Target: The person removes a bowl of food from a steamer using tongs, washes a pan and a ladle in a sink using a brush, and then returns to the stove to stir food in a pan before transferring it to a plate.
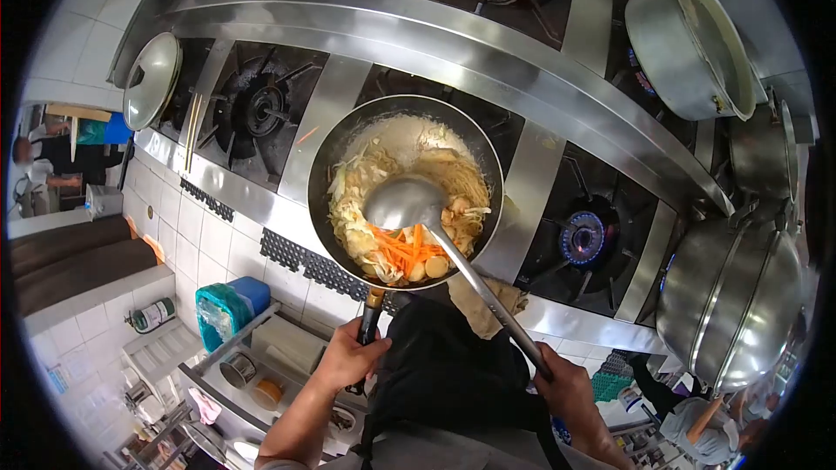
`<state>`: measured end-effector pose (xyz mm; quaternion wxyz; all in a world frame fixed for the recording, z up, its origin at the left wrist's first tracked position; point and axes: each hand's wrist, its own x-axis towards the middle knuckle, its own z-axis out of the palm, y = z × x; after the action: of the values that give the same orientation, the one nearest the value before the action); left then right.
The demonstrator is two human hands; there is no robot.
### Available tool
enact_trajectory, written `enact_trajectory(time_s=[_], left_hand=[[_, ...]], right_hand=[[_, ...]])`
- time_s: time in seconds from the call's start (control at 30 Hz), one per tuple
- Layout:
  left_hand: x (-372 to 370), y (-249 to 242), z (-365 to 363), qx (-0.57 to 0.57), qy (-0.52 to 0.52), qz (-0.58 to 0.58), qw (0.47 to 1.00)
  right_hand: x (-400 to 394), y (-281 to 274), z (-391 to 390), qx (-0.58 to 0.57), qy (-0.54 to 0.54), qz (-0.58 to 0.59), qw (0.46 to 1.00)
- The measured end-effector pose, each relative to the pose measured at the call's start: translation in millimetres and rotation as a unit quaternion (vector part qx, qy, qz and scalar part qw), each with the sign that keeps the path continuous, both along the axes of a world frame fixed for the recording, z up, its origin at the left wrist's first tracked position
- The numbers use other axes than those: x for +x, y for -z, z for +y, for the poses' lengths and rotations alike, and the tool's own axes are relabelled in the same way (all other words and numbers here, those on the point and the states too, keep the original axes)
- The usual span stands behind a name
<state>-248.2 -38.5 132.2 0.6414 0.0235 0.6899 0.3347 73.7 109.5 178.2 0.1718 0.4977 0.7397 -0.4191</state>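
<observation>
My left hand (pixel 350 355) is wrapped round the dark handle of a frying pan (pixel 317 200), which rests over a burner in front of me. My right hand (pixel 566 380) grips the end of a long steel ladle (pixel 406 202). The ladle's bowl lies face down among the food in the pan. Around it are pale noodles (pixel 453 176), orange carrot strips (pixel 402 252), shredded pale vegetables and several round yellowish pieces near the front rim. The bowl hides part of the food. A beige cloth (pixel 488 306) lies at the stove edge, right of the pan.
A burner (pixel 583 238) burns blue to the right. Large metal pots (pixel 731 296) and a tall pot (pixel 688 39) stand on the far right. A lid (pixel 152 81) and chopsticks (pixel 193 130) are at left. Other people are visible at both sides, away from my hands.
</observation>
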Motion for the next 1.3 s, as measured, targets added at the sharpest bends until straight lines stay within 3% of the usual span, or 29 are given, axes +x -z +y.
enact_trajectory(time_s=[0.57, 1.03, 1.2, 1.3], left_hand=[[-19.4, -11.2, 12.8, -0.04, 0.044, -0.002, 0.998], [-25.9, -5.7, 6.0, -0.017, 0.059, -0.015, 0.998], [-27.8, 6.2, 0.4, -0.01, 0.073, -0.004, 0.997], [-24.5, 20.2, -5.0, 0.019, 0.079, 0.009, 0.997]], right_hand=[[-13.8, -22.3, 30.8, -0.052, -0.018, -0.003, 0.998], [-18.9, -25.1, 12.7, -0.041, -0.004, -0.015, 0.999], [-14.7, -18.5, 4.8, 0.022, -0.039, -0.021, 0.999], [-10.9, -16.8, 5.4, 0.117, -0.042, 0.03, 0.992]])
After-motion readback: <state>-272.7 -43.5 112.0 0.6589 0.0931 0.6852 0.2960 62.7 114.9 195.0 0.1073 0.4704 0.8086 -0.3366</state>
